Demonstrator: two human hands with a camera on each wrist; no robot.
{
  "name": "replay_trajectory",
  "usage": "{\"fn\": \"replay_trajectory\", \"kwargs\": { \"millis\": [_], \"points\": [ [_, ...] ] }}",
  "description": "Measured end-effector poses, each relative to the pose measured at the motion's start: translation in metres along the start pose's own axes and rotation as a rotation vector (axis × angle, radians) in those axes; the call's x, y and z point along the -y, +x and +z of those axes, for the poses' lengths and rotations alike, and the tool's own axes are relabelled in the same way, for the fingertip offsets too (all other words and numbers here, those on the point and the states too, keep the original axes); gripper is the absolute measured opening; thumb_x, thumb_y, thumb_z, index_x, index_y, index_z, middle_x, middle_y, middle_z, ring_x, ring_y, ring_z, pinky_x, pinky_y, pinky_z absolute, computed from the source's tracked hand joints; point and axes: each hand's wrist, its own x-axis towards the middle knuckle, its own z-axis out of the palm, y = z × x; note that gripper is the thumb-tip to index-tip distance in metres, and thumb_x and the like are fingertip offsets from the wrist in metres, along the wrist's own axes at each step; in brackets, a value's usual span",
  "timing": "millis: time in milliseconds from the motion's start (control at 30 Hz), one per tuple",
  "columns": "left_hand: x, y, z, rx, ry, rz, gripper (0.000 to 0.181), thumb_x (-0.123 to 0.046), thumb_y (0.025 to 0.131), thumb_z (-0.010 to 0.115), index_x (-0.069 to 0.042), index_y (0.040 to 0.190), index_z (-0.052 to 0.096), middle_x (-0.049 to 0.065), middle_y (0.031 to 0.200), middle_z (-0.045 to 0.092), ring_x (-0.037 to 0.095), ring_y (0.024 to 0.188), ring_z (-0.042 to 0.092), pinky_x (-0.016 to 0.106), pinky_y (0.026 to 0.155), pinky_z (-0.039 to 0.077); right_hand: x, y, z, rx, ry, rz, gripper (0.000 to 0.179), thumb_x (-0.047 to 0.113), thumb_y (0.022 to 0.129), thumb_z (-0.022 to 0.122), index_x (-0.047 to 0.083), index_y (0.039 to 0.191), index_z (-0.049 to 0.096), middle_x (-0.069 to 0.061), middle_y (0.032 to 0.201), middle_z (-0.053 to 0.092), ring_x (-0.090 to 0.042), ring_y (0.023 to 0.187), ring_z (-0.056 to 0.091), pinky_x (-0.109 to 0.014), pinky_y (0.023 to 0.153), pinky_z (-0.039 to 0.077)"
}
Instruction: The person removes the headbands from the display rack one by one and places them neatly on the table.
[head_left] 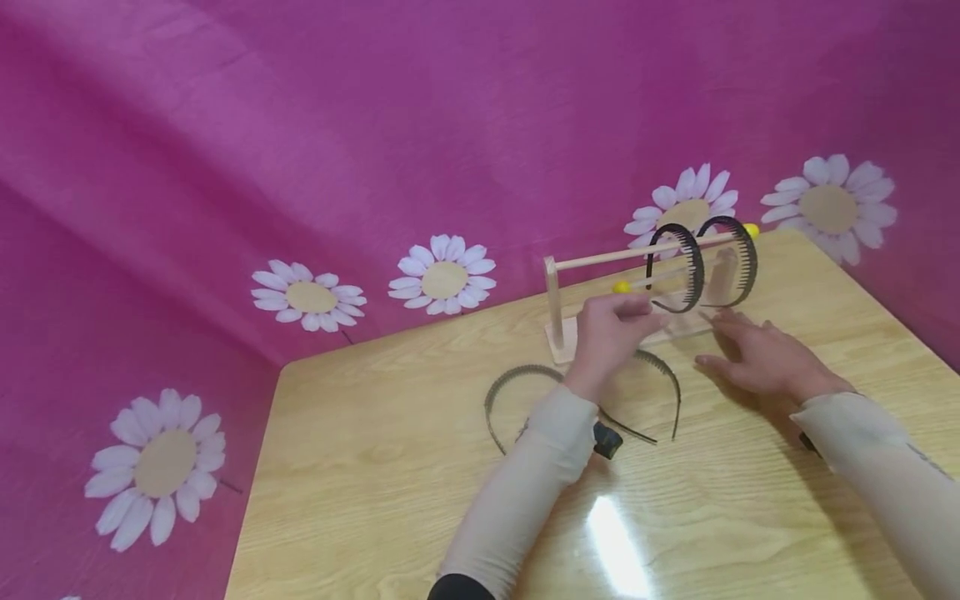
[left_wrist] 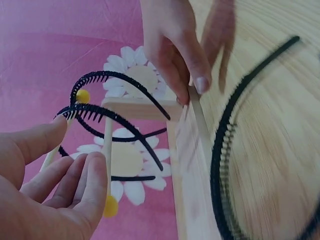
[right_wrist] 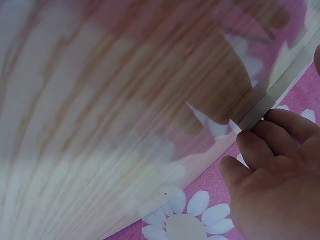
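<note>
Two black toothed headbands hang from the upper rod of a wooden rack (head_left: 555, 300), the nearer headband (head_left: 693, 271) left of the farther headband (head_left: 746, 258). My left hand (head_left: 611, 333) is close by the nearer one's lower end. In the left wrist view its thumb tip overlaps the band's curve, the other fingers loosely bent and apart from the thumb. My right hand (head_left: 768, 358) reaches to the right end of the rack's base (right_wrist: 270, 102), fingertips right at its edge. In the head view the thumb points left over the table, apart from the fingers.
On the wooden table (head_left: 360, 467) lie another headband (head_left: 491, 400) and one more headband (head_left: 671, 383), partly hidden by the left arm. Yellow balls cap the rods, one yellow ball (head_left: 751, 230) at the right. A pink cloth (head_left: 450, 125) with daisies hangs behind.
</note>
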Motion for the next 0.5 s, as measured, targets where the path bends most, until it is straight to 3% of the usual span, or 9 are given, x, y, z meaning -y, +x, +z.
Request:
{"fn": "replay_trajectory", "kwargs": {
  "millis": [300,500],
  "points": [
    [-0.008,0.012,0.032,-0.108,-0.07,-0.028,0.033,-0.021,0.068,0.082,-0.014,0.098,0.07,-0.009,0.083,0.067,-0.003,0.07,0.06,0.014,0.06,0.05,0.001,0.003,0.001,0.014,-0.019,0.01,0.089,0.063,0.082,0.05,-0.002,0.14,0.028,-0.029,0.145,0.016,-0.047,0.128,0.02,-0.063,0.102,0.011],
    [-0.011,0.019,0.046,-0.168,-0.072,-0.03,0.036,-0.02,0.065,0.083,-0.015,0.097,0.07,-0.01,0.08,0.065,-0.003,0.068,0.059,0.013,0.058,0.05,0.0,0.002,0.001,0.006,-0.024,0.007,0.09,0.063,0.082,0.05,-0.002,0.14,0.028,-0.029,0.145,0.015,-0.047,0.128,0.02,-0.064,0.102,0.011]
  ]
}}
